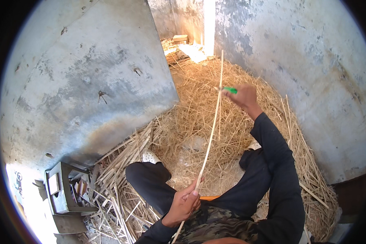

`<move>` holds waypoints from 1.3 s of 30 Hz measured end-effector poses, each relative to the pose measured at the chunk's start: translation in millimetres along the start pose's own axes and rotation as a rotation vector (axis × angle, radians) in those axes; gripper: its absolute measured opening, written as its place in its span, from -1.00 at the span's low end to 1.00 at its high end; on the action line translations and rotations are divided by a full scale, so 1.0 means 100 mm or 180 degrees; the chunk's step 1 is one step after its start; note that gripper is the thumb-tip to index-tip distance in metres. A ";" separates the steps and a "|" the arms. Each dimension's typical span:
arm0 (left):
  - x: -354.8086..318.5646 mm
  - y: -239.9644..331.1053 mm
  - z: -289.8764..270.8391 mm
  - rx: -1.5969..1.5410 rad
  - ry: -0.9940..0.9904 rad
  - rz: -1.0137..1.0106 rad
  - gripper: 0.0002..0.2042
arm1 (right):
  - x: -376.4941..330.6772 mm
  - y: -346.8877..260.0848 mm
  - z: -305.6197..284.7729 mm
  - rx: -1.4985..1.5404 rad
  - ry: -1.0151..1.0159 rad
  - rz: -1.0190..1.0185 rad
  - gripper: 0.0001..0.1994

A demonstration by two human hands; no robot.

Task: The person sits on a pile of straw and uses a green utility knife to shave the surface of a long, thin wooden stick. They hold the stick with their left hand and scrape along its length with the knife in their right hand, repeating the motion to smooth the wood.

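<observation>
A long pale bamboo strip (pixel 212 136) runs from near my lap up and away, its far end tilted slightly right. My left hand (pixel 185 205) is closed around its lower part, the thumb lying along it. Farther out, my right hand (pixel 246 97) grips a small knife with a green handle (pixel 231 90). The knife's working end meets the strip's upper part; its blade is too small to make out clearly. A thin sliver (pixel 220 124) hangs beside the strip, below the knife.
Loose shavings (pixel 199 97) cover the floor ahead, between two worn grey walls (pixel 89 81). Cut strips (pixel 118 179) lie heaped at left beside a small open wooden cabinet (pixel 65 189). My bent legs, with white perforated shoes (pixel 150 157), frame the space. A brick (pixel 180 38) lies far back.
</observation>
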State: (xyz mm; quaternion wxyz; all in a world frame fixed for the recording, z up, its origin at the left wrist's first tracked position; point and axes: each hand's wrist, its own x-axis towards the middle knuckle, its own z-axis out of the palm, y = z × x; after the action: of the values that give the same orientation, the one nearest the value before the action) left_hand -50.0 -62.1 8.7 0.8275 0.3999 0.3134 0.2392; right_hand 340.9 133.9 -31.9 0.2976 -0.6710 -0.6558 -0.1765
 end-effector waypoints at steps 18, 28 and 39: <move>-0.47 -0.35 -0.15 0.1507 -0.0009 -0.0062 -0.55 | -0.25 1.54 0.10 -0.0347 -0.0564 0.3309 -0.10; 0.32 0.02 -0.24 0.1388 0.1095 0.0879 -0.53 | -0.26 -0.01 -0.11 0.0578 -0.1230 0.0774 -0.24; 0.34 0.04 -0.08 0.1288 0.0779 0.0811 -0.54 | -0.56 -1.11 -0.36 0.1004 -0.0549 -0.0630 -0.30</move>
State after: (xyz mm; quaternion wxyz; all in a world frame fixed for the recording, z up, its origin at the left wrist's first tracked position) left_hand -32.5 -33.6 -3.1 0.6499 0.5615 0.3997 0.3204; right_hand 233.2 63.5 -20.9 0.3229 -0.5610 -0.7611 -0.0419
